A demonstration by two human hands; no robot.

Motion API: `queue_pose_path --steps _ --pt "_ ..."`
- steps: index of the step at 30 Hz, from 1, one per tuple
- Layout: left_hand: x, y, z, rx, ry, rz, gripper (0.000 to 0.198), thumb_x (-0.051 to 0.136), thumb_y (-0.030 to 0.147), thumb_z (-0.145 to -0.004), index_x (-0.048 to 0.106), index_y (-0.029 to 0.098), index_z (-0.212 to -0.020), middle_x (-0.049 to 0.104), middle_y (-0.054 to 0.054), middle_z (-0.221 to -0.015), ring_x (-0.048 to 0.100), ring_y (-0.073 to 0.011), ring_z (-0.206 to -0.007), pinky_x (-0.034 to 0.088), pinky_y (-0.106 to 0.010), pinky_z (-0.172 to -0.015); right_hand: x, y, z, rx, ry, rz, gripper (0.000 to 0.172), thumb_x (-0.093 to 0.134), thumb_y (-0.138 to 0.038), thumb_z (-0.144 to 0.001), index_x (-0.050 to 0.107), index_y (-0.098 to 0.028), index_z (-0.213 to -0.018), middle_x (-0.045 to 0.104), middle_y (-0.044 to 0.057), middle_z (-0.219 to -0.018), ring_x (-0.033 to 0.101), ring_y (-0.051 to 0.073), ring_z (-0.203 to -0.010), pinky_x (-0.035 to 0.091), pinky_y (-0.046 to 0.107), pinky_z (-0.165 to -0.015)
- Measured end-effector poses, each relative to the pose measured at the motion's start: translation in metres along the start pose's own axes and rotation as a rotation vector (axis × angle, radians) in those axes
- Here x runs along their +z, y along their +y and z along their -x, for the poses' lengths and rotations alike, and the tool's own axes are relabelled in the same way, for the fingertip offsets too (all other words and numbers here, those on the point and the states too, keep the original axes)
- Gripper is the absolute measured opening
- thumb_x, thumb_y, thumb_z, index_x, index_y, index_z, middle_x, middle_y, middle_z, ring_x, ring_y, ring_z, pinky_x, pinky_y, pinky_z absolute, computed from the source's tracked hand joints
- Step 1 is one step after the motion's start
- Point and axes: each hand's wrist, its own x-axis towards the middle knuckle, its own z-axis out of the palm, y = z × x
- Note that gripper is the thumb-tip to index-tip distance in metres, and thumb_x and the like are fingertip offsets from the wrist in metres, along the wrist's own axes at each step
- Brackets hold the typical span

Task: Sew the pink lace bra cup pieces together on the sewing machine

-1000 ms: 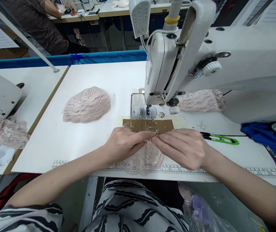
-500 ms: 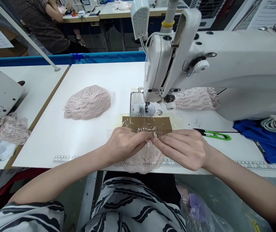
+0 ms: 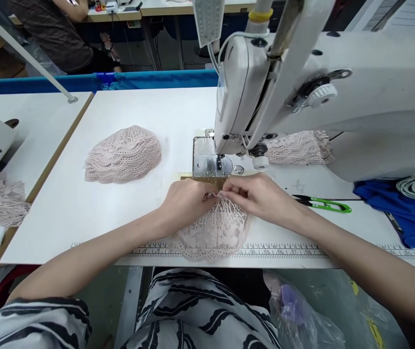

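Note:
A pale pink lace piece point(image 3: 212, 230) lies at the table's front edge, its scalloped border over the printed ruler. My left hand point(image 3: 189, 203) is closed, pinching the lace's gathered upper edge. Just to the right, my right hand point(image 3: 253, 194) pinches the same edge between thumb and fingers. Both hands are in front of the sewing machine's presser foot point(image 3: 220, 163) and metal needle plate point(image 3: 204, 157). Behind my fingers, a brown strip point(image 3: 210, 181) on the table is partly hidden.
A stack of pink lace pieces point(image 3: 123, 155) sits left, and another lace bundle point(image 3: 299, 148) lies behind the machine head point(image 3: 241, 92). Green thread snips point(image 3: 327, 204) and blue cloth point(image 3: 385, 208) are to the right. A person in a dark top point(image 3: 54, 34) sits beyond the table.
My hands have shifted slightly toward the machine and now pinch the lace's upper edge, covering more of the brown strip. My right fingers have curled in, and the lace shows more fully. The view has shifted.

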Motion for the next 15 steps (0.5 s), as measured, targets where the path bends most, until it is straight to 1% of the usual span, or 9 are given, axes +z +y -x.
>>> queue_pose_path --steps 1,2,5,7,9,11,13,15 --pt "0.005 -0.003 -0.002 -0.012 0.027 -0.044 0.005 0.068 0.022 -0.089 0.073 0.021 -0.088 0.068 0.003 -0.063 0.057 -0.0128 -0.050 0.033 -0.024 -0.048 0.004 0.006 -0.003 0.006 0.026 0.007 0.017 0.056 -0.024 -0.098 0.067 -0.018 -0.086 0.066 -0.001 -0.065 0.058 0.013 -0.055 0.043 0.026 -0.054" --pt "0.008 -0.006 -0.003 -0.027 0.047 -0.071 0.009 0.068 0.025 -0.089 0.071 0.020 -0.096 0.071 0.002 -0.068 0.060 -0.0144 -0.054 0.036 -0.025 -0.049 0.008 0.012 -0.006 0.005 0.055 0.023 0.018 0.055 -0.024 -0.099 0.067 -0.018 -0.088 0.066 -0.001 -0.067 0.058 0.013 -0.054 0.042 0.026 -0.054" --pt "0.013 -0.011 -0.002 -0.037 0.109 -0.129 0.037 0.072 0.032 -0.088 0.060 0.017 -0.119 0.075 -0.002 -0.085 0.067 -0.0191 -0.064 0.044 -0.029 -0.057 0.017 0.023 -0.009 0.023 0.123 0.121 0.020 0.050 -0.022 -0.100 0.069 -0.017 -0.093 0.070 0.001 -0.074 0.059 0.014 -0.056 0.040 0.027 -0.055" --pt "0.014 -0.012 -0.001 0.042 0.192 -0.221 0.045 0.074 0.034 -0.087 0.056 0.015 -0.123 0.075 -0.007 -0.095 0.069 -0.0234 -0.078 0.049 -0.036 -0.069 0.020 0.026 -0.010 0.063 0.149 0.188 0.022 0.049 -0.023 -0.099 0.070 -0.018 -0.094 0.071 0.002 -0.075 0.059 0.014 -0.058 0.039 0.027 -0.055" --pt "0.014 -0.012 0.001 0.165 0.303 -0.344 0.040 0.072 0.030 -0.088 0.057 0.014 -0.122 0.073 -0.010 -0.108 0.068 -0.0268 -0.096 0.048 -0.043 -0.086 0.022 0.027 -0.010 0.109 0.179 0.224 0.022 0.051 -0.026 -0.099 0.071 -0.020 -0.093 0.069 0.001 -0.072 0.058 0.015 -0.058 0.036 0.027 -0.055" --pt "0.016 -0.011 0.004 0.292 0.387 -0.457 0.026 0.068 0.023 -0.092 0.062 0.016 -0.116 0.072 -0.009 -0.116 0.065 -0.0262 -0.106 0.043 -0.045 -0.096 0.023 0.028 -0.011 0.143 0.211 0.240 0.022 0.052 -0.029 -0.098 0.072 -0.021 -0.092 0.066 0.000 -0.066 0.057 0.015 -0.058 0.033 0.026 -0.054" --pt "0.018 -0.008 0.008 0.388 0.405 -0.544 0.019 0.062 0.014 -0.094 0.066 0.018 -0.112 0.073 -0.004 -0.116 0.065 -0.0231 -0.107 0.041 -0.044 -0.100 0.024 0.029 -0.013 0.154 0.232 0.242 0.023 0.053 -0.031 -0.098 0.072 -0.021 -0.092 0.063 0.000 -0.063 0.055 0.016 -0.058 0.032 0.027 -0.055" --pt "0.020 -0.004 0.014 0.435 0.353 -0.607 0.020 0.058 0.014 -0.097 0.068 0.017 -0.114 0.073 -0.004 -0.121 0.064 -0.0223 -0.110 0.040 -0.044 -0.101 0.025 0.032 -0.015 0.153 0.246 0.248 0.023 0.053 -0.033 -0.098 0.073 -0.022 -0.093 0.064 0.000 -0.065 0.055 0.016 -0.060 0.033 0.027 -0.057"
